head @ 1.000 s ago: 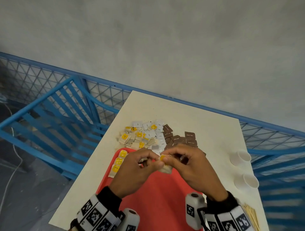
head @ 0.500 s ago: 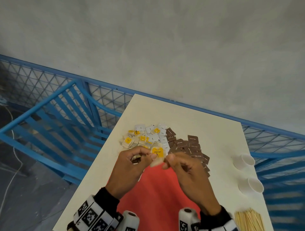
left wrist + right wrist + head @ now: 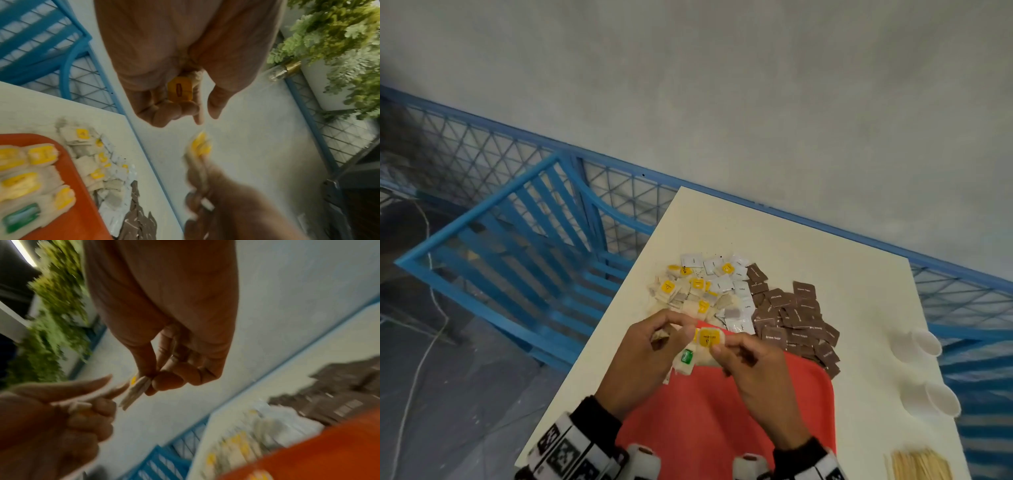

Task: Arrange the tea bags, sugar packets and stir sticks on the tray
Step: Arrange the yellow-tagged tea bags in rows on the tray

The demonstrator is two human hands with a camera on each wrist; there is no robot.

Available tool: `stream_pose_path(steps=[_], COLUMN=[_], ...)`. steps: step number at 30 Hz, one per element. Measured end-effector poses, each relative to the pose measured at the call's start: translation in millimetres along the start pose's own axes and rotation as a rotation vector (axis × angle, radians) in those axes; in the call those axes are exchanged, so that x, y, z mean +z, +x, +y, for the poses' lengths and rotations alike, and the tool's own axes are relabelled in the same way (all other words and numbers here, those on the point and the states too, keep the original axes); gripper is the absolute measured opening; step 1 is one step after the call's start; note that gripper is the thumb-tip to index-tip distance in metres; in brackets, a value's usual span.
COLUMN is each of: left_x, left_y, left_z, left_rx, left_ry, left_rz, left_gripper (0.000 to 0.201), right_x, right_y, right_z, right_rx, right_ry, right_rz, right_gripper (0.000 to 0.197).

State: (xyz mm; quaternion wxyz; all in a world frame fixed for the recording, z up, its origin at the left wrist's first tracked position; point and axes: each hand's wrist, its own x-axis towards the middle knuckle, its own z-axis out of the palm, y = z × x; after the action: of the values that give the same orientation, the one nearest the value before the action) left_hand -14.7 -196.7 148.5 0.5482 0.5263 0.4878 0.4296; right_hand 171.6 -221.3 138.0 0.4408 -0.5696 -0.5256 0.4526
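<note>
A cream worktop (image 3: 808, 246) carries a red tray (image 3: 709, 421), with piles of tea bags (image 3: 688, 291) and brown sugar packets (image 3: 798, 318) just beyond the tray's far edge. Stir sticks (image 3: 917, 466) lie at the near right corner. Above the tray, the right hand (image 3: 753, 373) pinches a yellow-tagged tea bag (image 3: 709, 346) in its fingers. The left hand (image 3: 643, 356), fingers curled, grips another yellow-tagged bag (image 3: 180, 91).

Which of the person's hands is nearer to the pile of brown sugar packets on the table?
Right. The right hand hovers over the tray just beside the brown sugar packets; the left hand is farther off, at the tray's opposite edge.
</note>
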Motion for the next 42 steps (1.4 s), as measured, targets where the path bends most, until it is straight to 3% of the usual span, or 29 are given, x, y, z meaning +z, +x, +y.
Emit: stream_pose_path(steps=[3, 7, 12, 18, 23, 28, 31, 33, 35, 37, 40, 42], left_x=[-19.0, -42.4, -59.3, -66.3, -64.9, -59.7, -45.4, -34.6, -21.3, -8.1, 9.2, 19.6], left_y=[-5.2, -15.1, -17.9, -13.9, -11.1, -6.6, -4.6, -4.8, -5.3, -6.5, -10.2, -13.1], left_z=[-16.8, -31.7, -35.4, -31.9, -28.3, -26.5, -22.9, -19.2, -14.9, -12.7, -8.8, -2.0], left_rx=[-0.133, -0.301, -0.367, -0.409, -0.582, -0.658, -0.693, -0.694, -0.683, -0.674, -0.661, -0.554], left_ry=[-0.025, -0.036, -0.059, -0.105, -0.376, -0.626, -0.692, -0.758, -0.819, -0.822, -0.705, -0.534], left_rz=[0.075, 0.062, 0.045, 0.027, 0.059, 0.042, 0.011, -0.037, -0.094, -0.135, -0.184, -0.122], left_gripper=[0.011, 0.021, 0.024, 0.028, 0.051, 0.059, 0.053, 0.056, 0.059, 0.066, 0.070, 0.061], right_x=[21.9, 51.4, 77.5, 86.9, 84.0, 65.4, 52.3, 47.7, 44.1, 38.2, 16.3, -5.7], right_y=[3.1, 3.1, 21.8, 34.6, 35.9, 31.0, 19.1, 12.2, 8.0, 5.2, 1.3, 1.1], right_z=[66.6, 131.8, 136.4, 146.9, 128.4, 59.6, -0.4, -16.2, -15.2, -10.0, -11.5, -16.6], right_rx=[0.254, 0.528, 0.549, 0.622, 0.555, 0.136, -0.139, -0.272, -0.299, -0.307, -0.241, -0.099], right_ry=[-0.134, -0.219, -0.216, -0.400, -0.454, -0.267, -0.221, -0.464, -0.641, -0.634, -0.469, -0.259], right_rz=[0.008, 0.023, 0.078, 0.153, 0.152, 0.170, 0.003, -0.175, -0.275, -0.277, -0.132, -0.040], right_gripper=[0.016, 0.030, 0.022, 0.025, 0.034, 0.025, 0.011, 0.022, 0.032, 0.022, 0.003, 0.007])
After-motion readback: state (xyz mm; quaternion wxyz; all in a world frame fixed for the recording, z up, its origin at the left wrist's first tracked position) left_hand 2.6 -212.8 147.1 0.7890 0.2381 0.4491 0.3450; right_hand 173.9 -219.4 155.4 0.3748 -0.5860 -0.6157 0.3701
